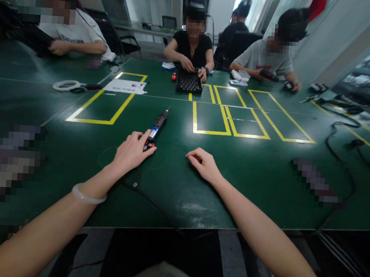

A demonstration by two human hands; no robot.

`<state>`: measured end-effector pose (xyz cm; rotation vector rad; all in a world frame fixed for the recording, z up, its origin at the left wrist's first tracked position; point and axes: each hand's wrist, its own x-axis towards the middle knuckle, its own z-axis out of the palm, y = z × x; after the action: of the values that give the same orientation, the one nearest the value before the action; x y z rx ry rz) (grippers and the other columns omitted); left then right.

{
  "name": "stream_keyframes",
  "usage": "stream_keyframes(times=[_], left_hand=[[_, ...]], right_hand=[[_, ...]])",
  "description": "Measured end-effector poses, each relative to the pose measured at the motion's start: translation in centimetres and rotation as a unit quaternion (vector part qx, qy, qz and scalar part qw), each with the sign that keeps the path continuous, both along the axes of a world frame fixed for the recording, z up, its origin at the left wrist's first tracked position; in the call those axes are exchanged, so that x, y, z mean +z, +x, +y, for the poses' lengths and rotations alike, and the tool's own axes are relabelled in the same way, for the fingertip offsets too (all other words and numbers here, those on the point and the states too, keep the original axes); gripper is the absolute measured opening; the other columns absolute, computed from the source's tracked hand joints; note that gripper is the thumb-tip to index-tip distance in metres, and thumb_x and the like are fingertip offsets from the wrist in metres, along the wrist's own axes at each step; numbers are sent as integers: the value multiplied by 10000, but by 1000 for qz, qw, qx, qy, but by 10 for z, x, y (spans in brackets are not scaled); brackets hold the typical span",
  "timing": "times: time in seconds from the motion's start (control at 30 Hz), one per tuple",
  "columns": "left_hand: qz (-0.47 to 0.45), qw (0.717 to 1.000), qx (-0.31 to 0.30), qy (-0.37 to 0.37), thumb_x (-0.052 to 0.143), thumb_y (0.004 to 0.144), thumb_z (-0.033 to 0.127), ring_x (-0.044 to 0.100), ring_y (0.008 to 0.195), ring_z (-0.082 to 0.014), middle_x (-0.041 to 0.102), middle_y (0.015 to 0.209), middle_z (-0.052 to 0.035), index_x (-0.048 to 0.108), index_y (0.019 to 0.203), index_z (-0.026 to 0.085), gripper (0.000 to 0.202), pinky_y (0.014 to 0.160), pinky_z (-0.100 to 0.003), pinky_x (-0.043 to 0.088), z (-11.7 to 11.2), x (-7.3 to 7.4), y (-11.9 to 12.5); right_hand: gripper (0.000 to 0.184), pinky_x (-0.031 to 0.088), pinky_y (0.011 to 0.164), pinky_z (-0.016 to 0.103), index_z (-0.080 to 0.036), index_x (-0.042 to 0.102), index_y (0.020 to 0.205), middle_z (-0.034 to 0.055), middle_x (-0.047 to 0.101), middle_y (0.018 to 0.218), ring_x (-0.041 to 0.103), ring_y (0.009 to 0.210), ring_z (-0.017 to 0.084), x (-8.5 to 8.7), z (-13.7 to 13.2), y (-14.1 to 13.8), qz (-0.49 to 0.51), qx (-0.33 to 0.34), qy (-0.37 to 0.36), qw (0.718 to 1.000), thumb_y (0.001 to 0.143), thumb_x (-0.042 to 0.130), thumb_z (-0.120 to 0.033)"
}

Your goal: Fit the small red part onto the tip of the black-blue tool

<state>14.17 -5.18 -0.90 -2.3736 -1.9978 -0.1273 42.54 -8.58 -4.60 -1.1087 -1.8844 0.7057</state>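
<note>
My left hand (132, 149) lies over the rear end of a black electric screwdriver (158, 124) with a blue-and-white band. Its index finger runs along the band and the thumb lies on the near side. The screwdriver rests on the green table, its thin bit pointing away from me. Small orange-red parts (149, 145) show between thumb and index finger. A dark cord (150, 200) runs beneath the wrist toward the table's front edge. To the right, my right hand (206, 164) rests on the table with fingers curled in, and nothing shows in it.
Yellow tape outlines (209, 132) mark the green table (169, 188). Across it, a person handles a black tray (189, 83). White paper (125, 86) and a white cable coil (66, 85) lie left. Black cables (334, 132) snake along the right. Other people sit around the table.
</note>
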Motion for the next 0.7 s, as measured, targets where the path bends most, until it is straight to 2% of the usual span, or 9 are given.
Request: stream_keyframes(times=[0.27, 0.43, 0.53, 0.63, 0.7], left_hand=[[-3, 996, 84, -38, 355, 963, 631, 471, 1214, -388, 409, 1420, -226, 279, 1568, 162, 770, 938, -506, 464, 29, 4, -73], [-21, 989, 133, -63, 412, 960, 611, 458, 1200, -387, 402, 1420, -218, 297, 1546, 177, 738, 960, -533, 437, 46, 1, -115], [-23, 987, 152, -42, 431, 962, 597, 467, 1172, -371, 426, 1395, -205, 315, 1526, 179, 712, 960, -515, 438, 45, 0, -124], [-20, 991, 123, 48, 523, 956, 508, 441, 1219, -346, 426, 1389, -196, 312, 1498, 134, 691, 1011, -468, 423, 37, -1, -119], [-17, 990, 98, 102, 573, 946, 436, 439, 1225, -318, 449, 1345, -183, 387, 1413, 104, 603, 1014, -421, 434, 30, 0, -112]], right_hand=[[151, 439, 690, 270, -183, 706, 917, 25, 644, 837, 545, 700, 130, 3, 0, 1, -4, 1, -5, 1000, 934, 560, -218], [147, 443, 693, 274, -189, 705, 919, 25, 646, 841, 548, 704, 132, 3, -1, 1, -13, 1, -5, 1000, 933, 562, -221], [144, 444, 693, 272, -193, 701, 914, 22, 647, 838, 550, 704, 132, 3, -2, 1, -16, 2, -6, 1000, 933, 561, -221], [141, 438, 688, 268, -186, 698, 910, 22, 644, 833, 546, 700, 131, 4, -2, 0, -17, 7, -3, 1000, 933, 562, -215], [141, 433, 683, 266, -180, 697, 905, 24, 646, 834, 544, 699, 131, 3, -2, 0, -15, 12, -1, 1000, 933, 562, -210]])
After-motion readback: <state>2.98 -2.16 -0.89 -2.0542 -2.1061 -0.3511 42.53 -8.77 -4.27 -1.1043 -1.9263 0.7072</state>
